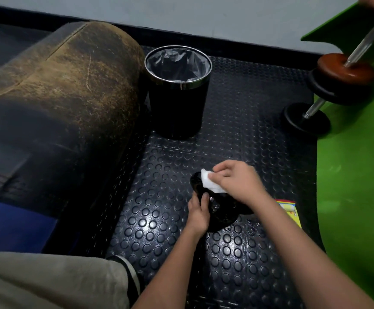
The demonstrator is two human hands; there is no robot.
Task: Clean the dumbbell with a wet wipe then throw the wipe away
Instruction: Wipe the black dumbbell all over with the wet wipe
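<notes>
Mid-wipe; right hand [237, 179] pinches wet wipe [210, 182] against dumbbell [219, 208] on studded mat, well in front of the bin [178, 92]; left hand [198, 214] wrapped round its near side; wiping underway, disposal in bin left.

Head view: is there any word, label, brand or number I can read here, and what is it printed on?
Nothing can be read for certain.
Yellow and red packet on the floor beside the right forearm: some red print on it, too small and blurred to read.
Bin, dumbbell, wipe: no print visible.
</notes>
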